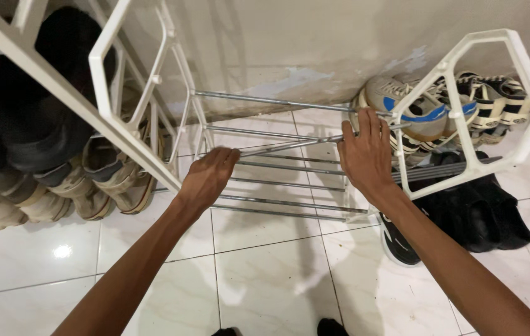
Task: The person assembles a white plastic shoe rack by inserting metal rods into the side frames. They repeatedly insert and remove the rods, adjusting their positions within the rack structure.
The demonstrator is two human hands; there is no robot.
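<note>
A white plastic shoe rack with hexagon side frames stands against the wall, several silver metal rods running between its left frame (pixel 175 93) and right frame (pixel 472 163). One rod (pixel 290 146) lies slanted across the rack. My left hand (pixel 208 177) curls around its left end. My right hand (pixel 364 152) grips its right end near the right frame, fingers spread over the bar.
Beige and grey shoes (pixel 90 186) fill a taller white rack (pixel 47 81) at the left. Grey-blue sneakers (pixel 414 106) and striped ones (pixel 495 99) lie behind the right frame, black shoes (pixel 483 211) under it. White floor tiles (pixel 265 274) lie in front.
</note>
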